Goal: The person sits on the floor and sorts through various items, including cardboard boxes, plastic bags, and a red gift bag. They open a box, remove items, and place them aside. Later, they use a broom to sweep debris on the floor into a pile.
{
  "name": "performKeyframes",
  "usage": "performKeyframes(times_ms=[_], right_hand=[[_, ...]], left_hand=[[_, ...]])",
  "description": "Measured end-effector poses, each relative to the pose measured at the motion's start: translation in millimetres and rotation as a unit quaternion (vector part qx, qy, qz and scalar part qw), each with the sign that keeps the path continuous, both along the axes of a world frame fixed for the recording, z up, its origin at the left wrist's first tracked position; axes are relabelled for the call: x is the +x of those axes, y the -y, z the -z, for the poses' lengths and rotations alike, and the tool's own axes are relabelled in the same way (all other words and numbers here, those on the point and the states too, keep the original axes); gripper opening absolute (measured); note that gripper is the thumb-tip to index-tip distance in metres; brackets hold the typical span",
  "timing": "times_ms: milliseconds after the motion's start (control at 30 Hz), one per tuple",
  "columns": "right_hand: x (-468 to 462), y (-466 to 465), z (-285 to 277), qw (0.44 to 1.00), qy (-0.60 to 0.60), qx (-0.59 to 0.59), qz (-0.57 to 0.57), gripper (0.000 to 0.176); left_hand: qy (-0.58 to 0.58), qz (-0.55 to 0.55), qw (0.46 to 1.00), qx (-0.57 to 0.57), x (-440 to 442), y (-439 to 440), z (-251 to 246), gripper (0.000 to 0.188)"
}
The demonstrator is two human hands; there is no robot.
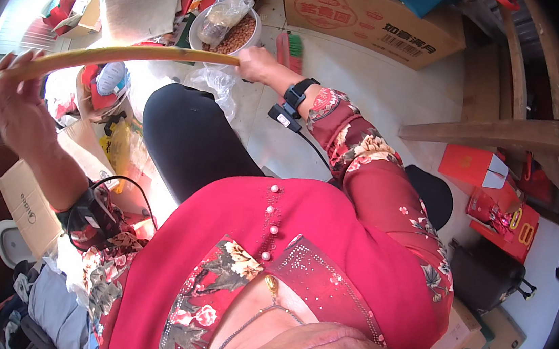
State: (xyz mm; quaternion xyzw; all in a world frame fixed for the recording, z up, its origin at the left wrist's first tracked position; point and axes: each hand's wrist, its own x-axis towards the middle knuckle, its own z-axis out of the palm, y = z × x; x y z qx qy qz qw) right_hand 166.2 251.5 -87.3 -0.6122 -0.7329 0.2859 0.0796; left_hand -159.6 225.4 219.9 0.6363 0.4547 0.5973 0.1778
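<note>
A long yellowish wooden pole [134,53] runs across in front of me, looking bowed in this wide view. My right hand [258,64] is closed around its right end. Toward the left rim, my left hand [24,101] grips the same pole, with fingertips showing above it. The pole's far left end runs out of the picture. Just beyond my right hand stands a white bowl [257,31] of reddish-brown nuts or beans [236,38]. A clear plastic bag [225,13] with something pale in it lies on top.
Beyond my right hand lies a pink-and-green bristled brush [290,50], before a large cardboard box [362,19]. A wooden frame [488,132] and red gift boxes [472,165] stand at right. Bags, a flattened carton [31,204] and clothes [62,300] crowd the left.
</note>
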Motion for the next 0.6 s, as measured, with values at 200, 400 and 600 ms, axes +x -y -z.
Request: performKeyframes(times_ms=[200,400,600], right_hand=[[-46.8,24.9,-56.1,0.995,0.012,0.079,-0.06,0.028],[-34.2,31.7,-69.0,0.993,0.035,0.085,-0.078,0.048],[76.0,44.2,-112.4,0.996,0.043,0.077,0.03,0.043]], left_hand=[[0.136,0.097,0.984,-0.064,29.6,39.0,17.3,0.038],[0.035,0.299,0.937,-0.178,65.0,8.8,81.9,0.028],[-0.034,0.318,0.937,-0.137,-2.6,-47.0,92.5,0.036]])
